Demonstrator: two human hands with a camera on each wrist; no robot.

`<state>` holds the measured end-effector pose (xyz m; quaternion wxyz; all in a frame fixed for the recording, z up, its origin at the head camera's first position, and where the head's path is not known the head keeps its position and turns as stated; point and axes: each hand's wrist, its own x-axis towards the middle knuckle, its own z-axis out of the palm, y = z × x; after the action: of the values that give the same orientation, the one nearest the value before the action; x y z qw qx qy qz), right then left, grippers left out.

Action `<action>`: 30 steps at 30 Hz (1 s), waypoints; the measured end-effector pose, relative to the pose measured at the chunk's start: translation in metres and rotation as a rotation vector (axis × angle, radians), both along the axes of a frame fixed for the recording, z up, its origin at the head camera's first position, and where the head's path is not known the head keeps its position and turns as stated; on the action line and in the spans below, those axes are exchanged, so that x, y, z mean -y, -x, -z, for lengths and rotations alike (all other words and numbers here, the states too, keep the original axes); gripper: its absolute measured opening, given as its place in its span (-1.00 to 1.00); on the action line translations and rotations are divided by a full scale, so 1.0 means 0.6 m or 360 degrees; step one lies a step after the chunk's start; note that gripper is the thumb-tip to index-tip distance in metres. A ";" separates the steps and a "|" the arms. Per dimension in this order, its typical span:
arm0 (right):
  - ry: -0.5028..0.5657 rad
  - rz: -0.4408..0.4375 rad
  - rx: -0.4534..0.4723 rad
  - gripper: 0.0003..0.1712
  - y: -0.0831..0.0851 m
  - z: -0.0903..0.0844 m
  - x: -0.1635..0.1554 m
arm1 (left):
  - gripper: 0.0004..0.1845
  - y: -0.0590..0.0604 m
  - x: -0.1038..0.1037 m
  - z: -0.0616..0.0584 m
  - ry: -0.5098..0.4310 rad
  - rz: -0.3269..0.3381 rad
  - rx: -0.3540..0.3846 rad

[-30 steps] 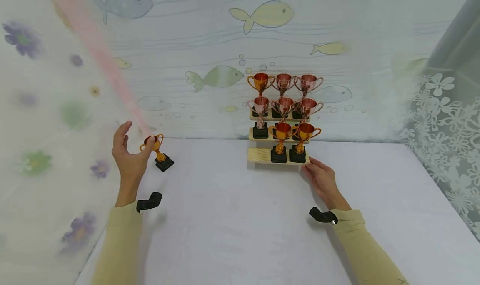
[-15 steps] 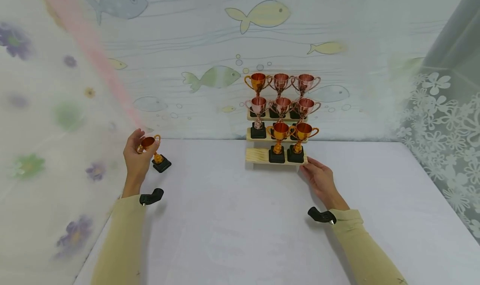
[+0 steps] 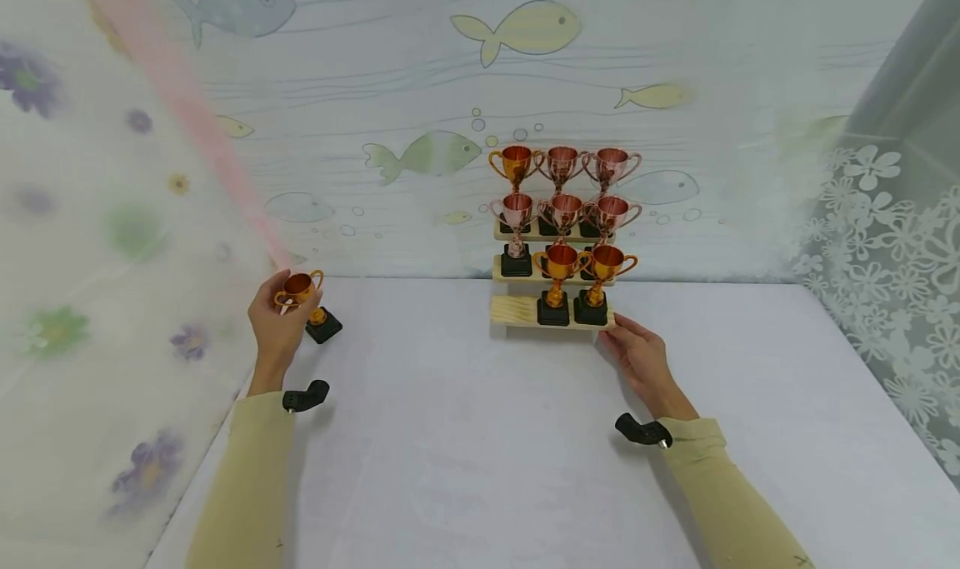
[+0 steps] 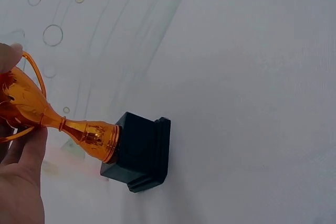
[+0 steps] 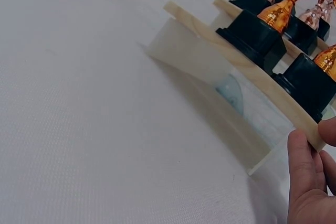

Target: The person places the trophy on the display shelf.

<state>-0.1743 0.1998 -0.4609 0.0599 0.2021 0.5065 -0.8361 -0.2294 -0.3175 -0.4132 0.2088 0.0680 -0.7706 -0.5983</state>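
Observation:
At the left of the table, my left hand (image 3: 276,327) grips a small gold trophy (image 3: 324,327) by its cup, one handle showing above the thumb. In the left wrist view the trophy's stem and black square base (image 4: 139,150) stick out from the hand, tilted. My right hand (image 3: 641,361) pinches the right end of a three-tier wooden display stand (image 3: 513,309), thumb above the lowest shelf and fingers under it. Two gold trophies (image 3: 555,302) stand on that shelf, with bare wood at its left end. Pink-copper trophies (image 3: 516,257) fill the middle tier.
The top tier bears a gold trophy (image 3: 517,162) at left and two pink-copper ones (image 3: 611,166). Behind the white table (image 3: 450,436) hangs a fish-print curtain (image 3: 420,77). A flower-print curtain (image 3: 112,244) borders the left side, a lace one (image 3: 900,302) the right.
My left hand, spread open around the cup a second ago, has moved in and its fingers have curled round the trophy. The right hand keeps its hold on the stand.

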 end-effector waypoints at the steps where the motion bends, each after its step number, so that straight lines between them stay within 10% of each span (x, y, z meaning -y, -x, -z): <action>1: -0.0004 0.0003 -0.0001 -0.34 0.000 0.000 0.000 | -0.37 -0.001 0.000 0.001 -0.0015 -0.0007 -0.0005; 20: 0.0019 0.0031 0.0017 -0.32 0.003 0.001 -0.001 | -0.44 -0.005 -0.009 0.006 -0.0125 -0.0140 -0.0066; 30: 0.0056 0.0002 0.0046 -0.33 0.004 0.000 -0.002 | -0.43 0.020 0.009 0.043 -0.0218 -0.0127 -0.0133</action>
<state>-0.1766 0.2011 -0.4609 0.0702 0.2134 0.4907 -0.8419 -0.2413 -0.3226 -0.4390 0.2593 0.0877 -0.7153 -0.6430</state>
